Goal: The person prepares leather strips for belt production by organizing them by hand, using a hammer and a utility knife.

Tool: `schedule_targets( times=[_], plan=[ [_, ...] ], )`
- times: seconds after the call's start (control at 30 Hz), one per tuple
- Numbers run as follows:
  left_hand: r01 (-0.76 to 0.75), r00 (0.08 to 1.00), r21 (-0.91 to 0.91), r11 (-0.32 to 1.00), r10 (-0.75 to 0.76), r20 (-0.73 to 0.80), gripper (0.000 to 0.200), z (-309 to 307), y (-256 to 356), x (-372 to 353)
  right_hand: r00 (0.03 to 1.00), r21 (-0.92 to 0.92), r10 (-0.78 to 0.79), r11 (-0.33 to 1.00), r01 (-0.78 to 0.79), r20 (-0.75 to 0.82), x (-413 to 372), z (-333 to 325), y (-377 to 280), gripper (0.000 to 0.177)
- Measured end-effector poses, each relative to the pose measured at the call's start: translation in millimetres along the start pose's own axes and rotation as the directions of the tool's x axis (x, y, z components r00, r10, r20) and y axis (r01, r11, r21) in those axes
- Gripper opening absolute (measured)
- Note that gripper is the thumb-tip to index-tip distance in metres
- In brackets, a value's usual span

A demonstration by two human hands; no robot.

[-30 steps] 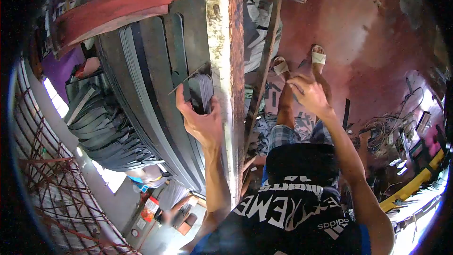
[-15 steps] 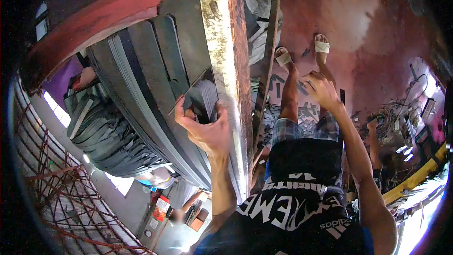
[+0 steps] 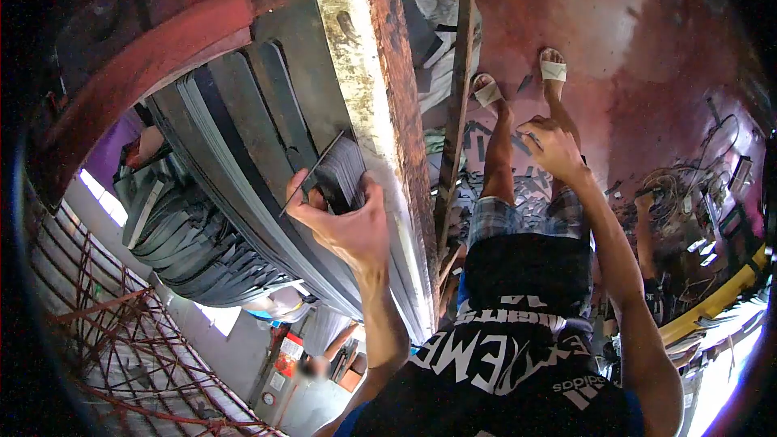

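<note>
My left hand (image 3: 346, 222) is wrapped round a small stack of dark grey flat pieces (image 3: 341, 166) on the bench at the left. A thin strip (image 3: 310, 176), seen edge-on, slants along the stack's left side, against my fingers. Long dark grey strips (image 3: 243, 101) with rounded ends lie under and beside that hand. My right hand (image 3: 552, 150) hangs in the air over my legs, its fingers curled together in a pinch. Something small and dark may be at its fingertips, too small to name.
A worn wooden beam (image 3: 368, 73) runs along the bench edge beside my left hand. A heap of grey strips (image 3: 190, 235) lies at far left. Scraps (image 3: 518, 194) litter the red floor (image 3: 615, 73) around my feet. Other people are partly visible at the lower left and right.
The view has shifted slightly. My left hand still grips the stack, and the thin strip beside it sits a little differently. My right hand's fingers have curled in slightly.
</note>
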State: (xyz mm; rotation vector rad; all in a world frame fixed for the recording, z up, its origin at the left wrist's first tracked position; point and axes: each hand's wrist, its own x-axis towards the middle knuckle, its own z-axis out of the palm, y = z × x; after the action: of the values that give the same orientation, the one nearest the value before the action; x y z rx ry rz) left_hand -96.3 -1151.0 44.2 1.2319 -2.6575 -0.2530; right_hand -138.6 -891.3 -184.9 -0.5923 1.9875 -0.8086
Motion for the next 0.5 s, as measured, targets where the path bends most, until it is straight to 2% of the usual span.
schedule_targets(
  times=[0.1,0.2,0.27,0.4,0.47,0.5],
  plan=[
    [0.091,0.995,0.03,0.995,-0.092,0.043,0.067,-2.8,10.4,5.2,0.999,0.039,-0.021,0.999,0.023,-0.044,-1.2,-4.1,0.4,0.018],
    [0.113,0.992,0.101,0.988,-0.118,0.046,0.066,-2.2,10.4,6.6,0.999,0.002,0.008,1.0,-0.008,0.041,-0.8,-5.6,3.7,0.023],
    [0.053,0.998,0.026,0.998,-0.054,0.041,0.066,-3.4,5.6,5.8,0.999,0.022,0.003,1.0,-0.004,0.049,-1.3,-7.6,0.2,0.024],
    [0.02,0.997,0.03,0.999,-0.022,0.073,0.067,-10.7,2.2,4.6,0.998,0.038,0.011,0.999,-0.013,0.057,-2.2,0.1,0.1,0.023],
    [-0.089,0.993,0.072,0.993,0.084,0.081,0.068,-11.1,2.8,6.0,0.996,0.036,0.037,0.999,-0.039,0.077,-2.2,2.3,-0.4,0.024],
    [-0.093,0.993,0.066,0.993,0.087,0.084,0.068,-11.2,4.6,6.8,0.996,0.034,0.043,0.998,-0.045,0.073,-2.5,3.4,-1.0,0.024]
  ],
)
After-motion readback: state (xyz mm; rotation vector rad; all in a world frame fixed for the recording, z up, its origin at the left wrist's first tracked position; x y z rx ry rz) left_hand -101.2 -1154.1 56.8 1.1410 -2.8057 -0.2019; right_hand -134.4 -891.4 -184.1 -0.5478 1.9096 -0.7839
